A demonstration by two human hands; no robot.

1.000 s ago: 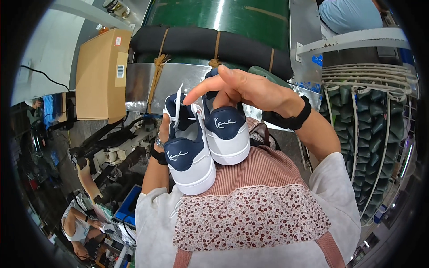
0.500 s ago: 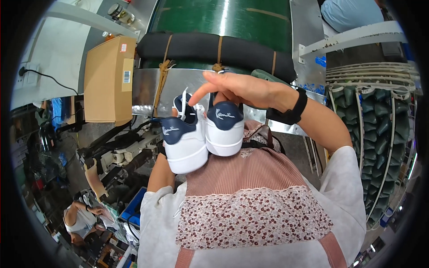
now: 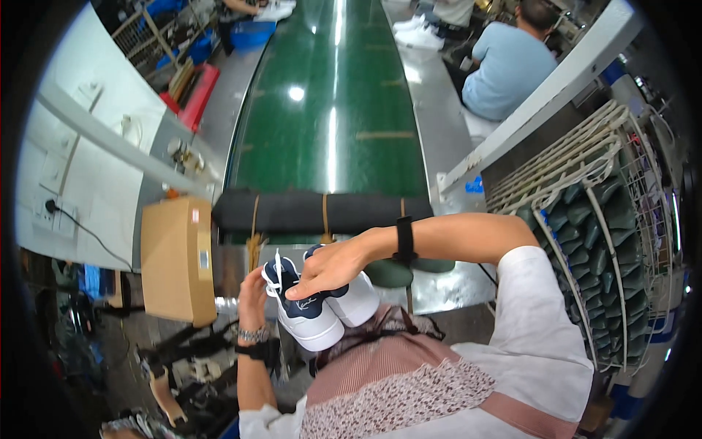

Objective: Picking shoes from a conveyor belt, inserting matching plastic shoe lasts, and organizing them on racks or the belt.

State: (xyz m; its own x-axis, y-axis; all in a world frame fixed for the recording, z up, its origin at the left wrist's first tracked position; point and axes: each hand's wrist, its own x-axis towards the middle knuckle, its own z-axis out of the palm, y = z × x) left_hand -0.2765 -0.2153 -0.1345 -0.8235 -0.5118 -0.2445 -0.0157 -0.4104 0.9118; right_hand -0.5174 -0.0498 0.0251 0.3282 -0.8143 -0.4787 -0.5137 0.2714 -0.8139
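At the near end of the green conveyor belt, the right hand is draping its fingers, curled and close together, over a pair of white-and-navy sneakers, clasping both shoes at once. The left hand is cupping the left shoe's side, its fingers partly hidden. The pair is being held up in the air, just short of the black roller, beside a cardboard box. Judging by this, the shoes are gathered but not yet set down anywhere.
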